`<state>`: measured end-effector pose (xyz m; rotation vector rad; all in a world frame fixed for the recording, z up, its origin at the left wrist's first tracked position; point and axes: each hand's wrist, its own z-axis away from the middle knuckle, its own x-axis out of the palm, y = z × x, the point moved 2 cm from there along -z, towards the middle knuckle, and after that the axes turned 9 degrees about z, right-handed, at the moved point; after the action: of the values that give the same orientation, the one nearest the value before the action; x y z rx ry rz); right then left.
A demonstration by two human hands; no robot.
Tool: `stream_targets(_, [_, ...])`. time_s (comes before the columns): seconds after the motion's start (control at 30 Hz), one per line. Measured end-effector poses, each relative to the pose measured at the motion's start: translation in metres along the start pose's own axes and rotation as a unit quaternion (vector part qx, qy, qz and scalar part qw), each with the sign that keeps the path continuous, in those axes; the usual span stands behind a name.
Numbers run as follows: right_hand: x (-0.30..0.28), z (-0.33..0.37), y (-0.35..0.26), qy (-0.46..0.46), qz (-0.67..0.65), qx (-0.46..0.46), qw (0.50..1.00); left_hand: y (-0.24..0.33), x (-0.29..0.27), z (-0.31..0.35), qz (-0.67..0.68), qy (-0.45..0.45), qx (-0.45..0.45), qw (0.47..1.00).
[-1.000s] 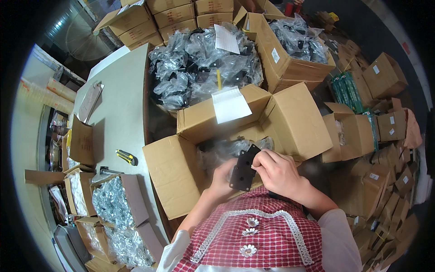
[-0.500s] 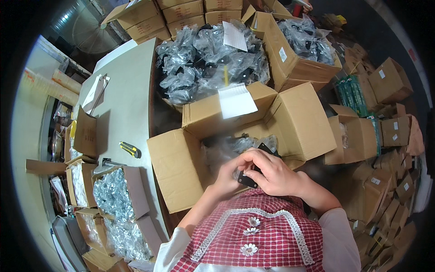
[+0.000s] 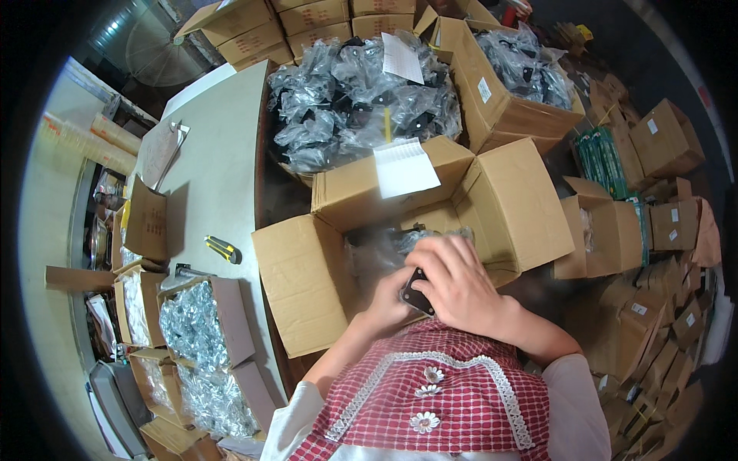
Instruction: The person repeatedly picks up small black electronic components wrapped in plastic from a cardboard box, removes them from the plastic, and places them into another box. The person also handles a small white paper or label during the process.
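Close in front of my apron, both hands hold a black plate-like part (image 3: 417,293) with small light dots near its corners. Fingers of my left hand (image 3: 388,301) are closed about its left side. My right hand (image 3: 455,286) curls over it from above and hides much of it; its exact kind does not show. Just beyond the hands stands an open cardboard box (image 3: 301,273) with its flaps spread. Inside it lie some clear plastic bags (image 3: 407,240) with dark parts. A sheet of white paper (image 3: 406,169) rests over the box's far flap.
Behind the box is a large heap of bagged black parts (image 3: 361,100), with another filled carton (image 3: 492,107) to its right. A yellow-black utility knife (image 3: 222,249) lies on the grey table (image 3: 211,161) at left. Boxes of bagged pieces (image 3: 196,326) line its near end.
The right hand's fingers have closed farther over the black part, and its upper end, which showed beyond the fingers, is now covered. The left hand stays about where it was.
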<state>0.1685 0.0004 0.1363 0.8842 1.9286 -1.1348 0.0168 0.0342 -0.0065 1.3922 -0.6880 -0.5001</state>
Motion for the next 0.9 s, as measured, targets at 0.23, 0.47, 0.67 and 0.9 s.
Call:
stream_targets(0.23, [0.007, 0.001, 0.024, 0.006, -0.058, 0.046, 0.997, 0.01, 0.012, -0.008, -0.064, -0.001, 0.025, 0.998])
stream_targets(0.47, [-0.021, 0.003, 0.072, 0.118, -0.148, 0.034, 0.981, 0.018, 0.024, -0.038, -0.116, 0.028, -0.025, 0.993])
stream_targets(0.67, [-0.054, 0.046, 0.161, 0.194, -0.315, 0.217, 0.903, 0.042, 0.026, -0.15, -0.079, 0.007, 0.097, 0.992])
stream_targets(0.9, [-0.073, 0.127, 0.247, 0.252, -0.259, 0.334, 0.871, 0.085, 0.058, -0.371, -0.139, 0.025, 0.164, 0.976])
